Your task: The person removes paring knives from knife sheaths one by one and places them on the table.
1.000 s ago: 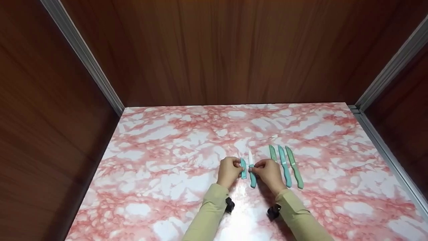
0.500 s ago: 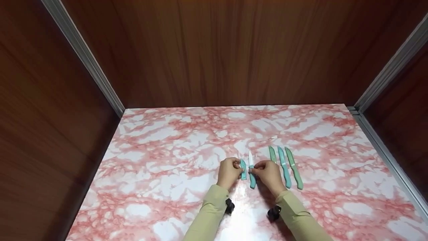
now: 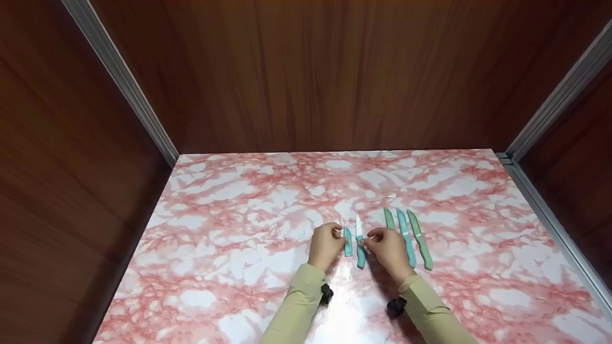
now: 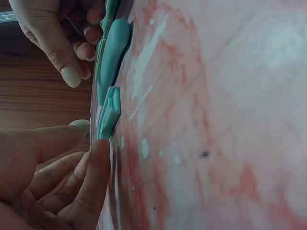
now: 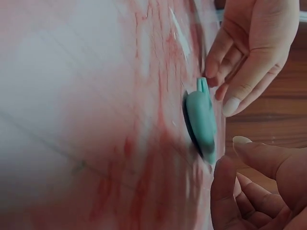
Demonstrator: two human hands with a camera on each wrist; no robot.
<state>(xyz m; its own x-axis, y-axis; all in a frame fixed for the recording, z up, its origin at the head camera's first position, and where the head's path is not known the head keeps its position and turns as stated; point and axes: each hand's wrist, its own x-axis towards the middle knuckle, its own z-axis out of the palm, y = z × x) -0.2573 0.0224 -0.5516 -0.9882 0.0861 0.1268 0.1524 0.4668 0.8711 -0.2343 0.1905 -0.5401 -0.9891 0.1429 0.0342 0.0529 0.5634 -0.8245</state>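
On the table lies a small knife (image 3: 360, 258) with a turquoise handle and a bare white blade pointing away. Just left of it lies its turquoise sheath (image 3: 348, 243), parallel to the blade. My left hand (image 3: 326, 244) is at the sheath's left side; in the left wrist view a fingertip (image 4: 100, 146) meets the sheath's end while the thumb stays raised. Beside the knife handle is my right hand (image 3: 389, 249), its thumb and forefinger spread apart. A small gap separates those fingers from the handle (image 5: 201, 120) in the right wrist view.
To the right lie three sheathed knives in a row: a green one (image 3: 389, 218) partly hidden by the right hand, a turquoise one (image 3: 406, 239) and another green one (image 3: 420, 241). Brown wood-grain panels (image 3: 306, 76) enclose the red-and-white marbled table (image 3: 239, 200).
Both hands have loosened: the right fingers have come off the knife handle slightly to the right, and the left thumb has drawn back from the sheath. Knife and sheath stay in place.
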